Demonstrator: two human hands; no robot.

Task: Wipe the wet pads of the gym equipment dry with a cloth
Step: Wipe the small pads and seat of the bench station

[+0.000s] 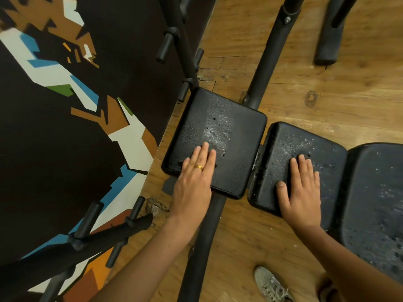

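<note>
Three black padded cushions of a gym bench lie below me. The left pad (235, 129) carries a patch of water droplets near its middle. My left hand (195, 177), with a gold ring, rests flat on its near edge, fingers straight. The middle pad (283, 147) is speckled with droplets; my right hand (302, 188) lies flat on it with fingers spread. The right pad (377, 192) is wet too and untouched. No cloth is in view.
Black steel frame tubes (266, 59) run under and beyond the pads over a wooden floor (327, 94). A weight-storage rack with pegs (122, 232) stands at the left by a painted wall (65, 105). My grey shoe (270, 284) is at the bottom.
</note>
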